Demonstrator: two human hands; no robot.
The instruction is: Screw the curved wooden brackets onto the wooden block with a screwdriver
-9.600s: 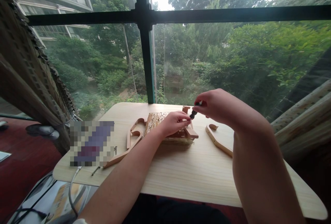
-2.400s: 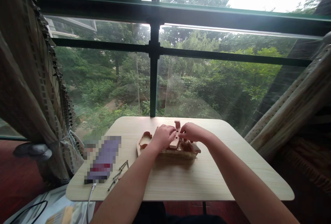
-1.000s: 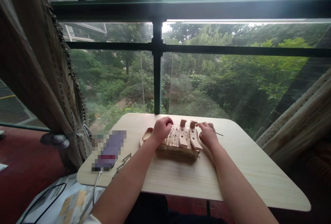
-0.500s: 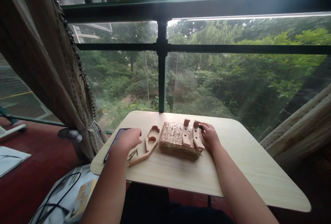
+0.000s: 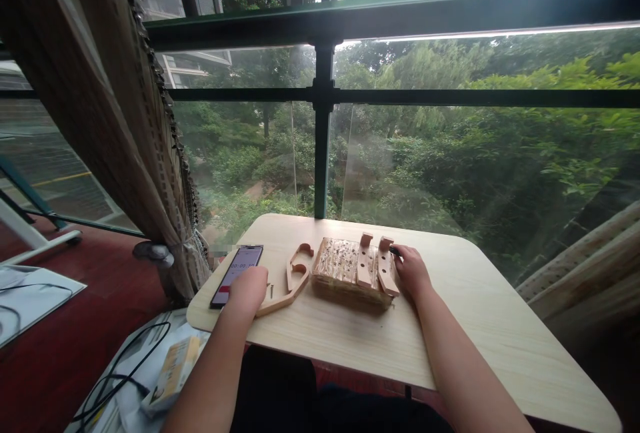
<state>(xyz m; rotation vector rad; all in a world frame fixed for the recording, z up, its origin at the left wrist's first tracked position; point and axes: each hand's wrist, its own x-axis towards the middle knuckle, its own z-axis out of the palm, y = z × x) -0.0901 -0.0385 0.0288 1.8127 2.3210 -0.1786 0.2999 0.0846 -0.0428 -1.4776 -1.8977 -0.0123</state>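
Note:
My right hand (image 5: 413,270) is closed on a small dark object (image 5: 395,249) at the upper end of a pale wooden hook (image 5: 387,269) with dark holes. A second wooden hook (image 5: 365,265) lies beside it. Both rest across a plastic-wrapped block (image 5: 336,259) with a speckled top. My left hand (image 5: 250,291) is low over the table at the phone's lower right corner, its fingers curled and mostly hidden. Next to its fingertips lies a screw (image 5: 271,291). More wooden hooks (image 5: 295,279) lie between that hand and the block.
The phone (image 5: 240,269) shows a running timer on the left of the pale wooden table (image 5: 465,313). Beyond the far edge stands a window (image 5: 324,153). A curtain (image 5: 125,139) hangs at the left. Below it, a box (image 5: 175,366) and black cables (image 5: 113,379) lie beside the table.
My left hand has come down and toward me, from over the phone to beside the screws, uncovering the phone's screen. My right hand stays at the hook. The view has shifted slightly left.

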